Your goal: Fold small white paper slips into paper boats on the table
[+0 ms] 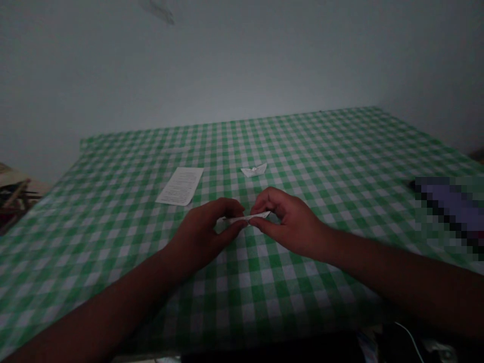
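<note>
Between both hands is a small piece of folded white paper (260,215), long and narrow, with pointed ends. My left hand (206,224) pinches it left of its middle, thumb in front and fingers behind. My right hand (289,219) pinches it just right of the middle in the same way, so the fingertips of the two hands nearly meet. The fingers hide part of the folds. Beyond the hands, a folded paper boat (254,170) rests on the table. To its left lies a flat sheet of printed paper (180,186).
A green and white checked cloth (321,151) covers the table, which reaches back to a pale wall (242,60). At the right edge lies a dark flat object (454,206), blurred by pixels. Below the front edge, a white cable (412,338) shows at the lower right.
</note>
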Demonstrator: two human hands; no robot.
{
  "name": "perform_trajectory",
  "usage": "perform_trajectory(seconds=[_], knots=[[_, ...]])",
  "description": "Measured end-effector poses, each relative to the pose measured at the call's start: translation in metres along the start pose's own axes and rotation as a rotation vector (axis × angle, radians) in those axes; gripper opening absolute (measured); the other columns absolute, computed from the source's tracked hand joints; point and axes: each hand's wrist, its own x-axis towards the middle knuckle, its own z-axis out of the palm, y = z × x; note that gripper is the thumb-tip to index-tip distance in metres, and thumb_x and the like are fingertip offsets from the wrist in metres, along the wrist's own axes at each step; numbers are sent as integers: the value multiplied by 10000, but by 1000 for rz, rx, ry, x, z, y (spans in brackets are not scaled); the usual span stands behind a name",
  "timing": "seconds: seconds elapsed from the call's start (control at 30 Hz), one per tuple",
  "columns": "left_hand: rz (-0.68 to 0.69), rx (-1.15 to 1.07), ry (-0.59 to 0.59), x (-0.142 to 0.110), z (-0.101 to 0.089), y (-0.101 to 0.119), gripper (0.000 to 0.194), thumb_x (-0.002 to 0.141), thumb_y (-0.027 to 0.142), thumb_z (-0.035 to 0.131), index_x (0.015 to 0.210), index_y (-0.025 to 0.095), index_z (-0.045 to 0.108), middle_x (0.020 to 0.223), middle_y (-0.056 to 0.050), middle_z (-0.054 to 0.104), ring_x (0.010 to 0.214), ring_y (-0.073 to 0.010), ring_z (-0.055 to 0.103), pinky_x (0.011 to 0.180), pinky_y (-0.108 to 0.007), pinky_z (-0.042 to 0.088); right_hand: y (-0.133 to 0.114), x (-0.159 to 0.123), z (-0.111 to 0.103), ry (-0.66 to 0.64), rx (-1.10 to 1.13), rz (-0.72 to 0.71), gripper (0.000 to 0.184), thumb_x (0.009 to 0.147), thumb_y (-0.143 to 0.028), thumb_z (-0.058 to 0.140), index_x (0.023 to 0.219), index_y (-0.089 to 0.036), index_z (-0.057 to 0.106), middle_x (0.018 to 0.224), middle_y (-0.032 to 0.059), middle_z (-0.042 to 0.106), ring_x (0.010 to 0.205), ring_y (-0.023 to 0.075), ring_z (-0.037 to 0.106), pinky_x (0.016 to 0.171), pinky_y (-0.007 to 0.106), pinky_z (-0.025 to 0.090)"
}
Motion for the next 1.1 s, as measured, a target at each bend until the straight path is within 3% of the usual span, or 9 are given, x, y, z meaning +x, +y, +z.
perform_trajectory(seconds=[0.13, 0.3, 0.6, 0.77, 0.97, 1.1], knots=[[-30, -21, -36, 1, 2, 1, 132, 883, 264, 661, 1002, 214, 629, 889, 5, 710, 775, -147, 662, 709, -281, 532, -2, 0, -1, -22, -65, -4, 121, 879, -218, 655, 923, -228, 543, 875, -11, 634, 837, 151, 623, 745, 307, 508], [-6, 8, -127, 3, 10, -5, 37, 894, 198, 601, 904, 203, 637, 866, -2, 677, 791, -154, 639, 718, -297, 515, 2, 4, -4, -138, -380, -170, 102, 875, -128, 611, 889, -210, 552, 850, 6, 630, 846, 175, 559, 747, 318, 452], [39, 130, -160, 6, 22, -15, 113, 903, 165, 565, 958, 186, 661, 958, -46, 659, 918, -195, 612, 842, -369, 518, 17, 11, 0, -214, -630, -267, 52, 914, -163, 581, 920, -166, 633, 895, 53, 649, 926, 221, 518, 881, 392, 417], [66, 236, -154, 6, 20, -19, 131, 929, 239, 581, 926, 178, 697, 959, -69, 653, 930, -219, 590, 854, -400, 499, 14, 10, -6, -186, -742, -328, 144, 950, -235, 568, 984, -176, 695, 1002, 88, 651, 1004, 256, 499, 887, 434, 431], [25, 327, -157, 8, 18, -17, 191, 947, 251, 552, 913, 183, 727, 897, -70, 648, 847, -203, 596, 774, -369, 488, 6, 3, -6, -303, -773, -425, 270, 954, -84, 450, 1131, -140, 645, 1120, 127, 671, 1066, 256, 564, 931, 464, 480], [1, 309, -148, 9, 16, -17, 211, 942, 241, 544, 892, 174, 738, 889, -80, 645, 811, -211, 592, 761, -390, 481, 5, -1, -3, -366, -792, -402, 365, 921, -22, 413, 1229, -121, 582, 1170, 142, 663, 1107, 246, 587, 983, 444, 488]])
